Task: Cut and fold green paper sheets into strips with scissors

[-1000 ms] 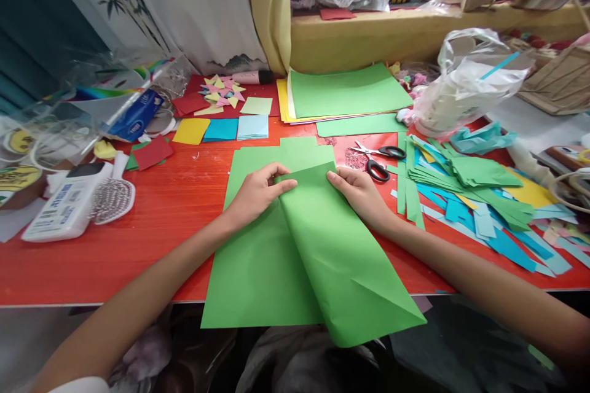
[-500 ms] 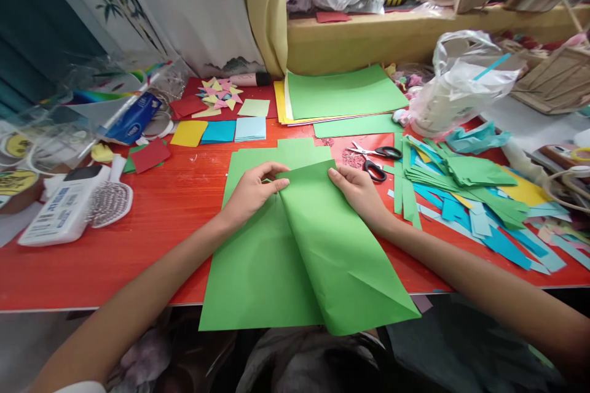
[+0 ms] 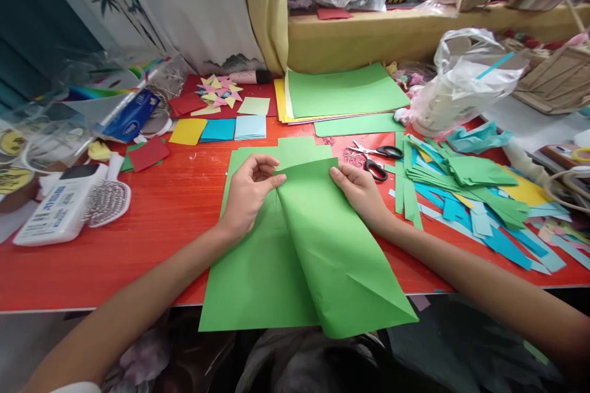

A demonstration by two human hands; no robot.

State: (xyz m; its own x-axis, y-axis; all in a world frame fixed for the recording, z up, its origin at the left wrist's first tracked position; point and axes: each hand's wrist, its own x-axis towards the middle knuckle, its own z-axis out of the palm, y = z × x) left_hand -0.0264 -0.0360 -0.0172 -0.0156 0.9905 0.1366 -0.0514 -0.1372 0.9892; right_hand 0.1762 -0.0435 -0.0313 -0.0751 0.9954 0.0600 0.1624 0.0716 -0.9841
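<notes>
A folded sheet of green paper (image 3: 338, 245) is lifted between my two hands, its lower end curling over at the table's front edge. My left hand (image 3: 251, 190) pinches the upper left corner between thumb and fingers. At the upper right corner, my right hand (image 3: 359, 190) grips the same sheet, thumb on top. Beneath lies another flat green sheet (image 3: 244, 295), which overhangs the table edge; more green pieces (image 3: 295, 143) show at its far end. Scissors (image 3: 380, 156) with black handles rest just beyond my right hand, their blades apart.
Green and blue paper strips (image 3: 461, 196) are heaped at the right. A stack of green sheets (image 3: 345, 92) lies at the back. Square papers (image 3: 219, 129) sit back left, a white bottle (image 3: 58, 209) and a hairbrush (image 3: 108, 202) farther left. A bagged cup (image 3: 442, 104) stands back right.
My left hand has turned slightly more upright and shifted a little left at the sheet's corner. My right hand keeps its grip, almost unmoved.
</notes>
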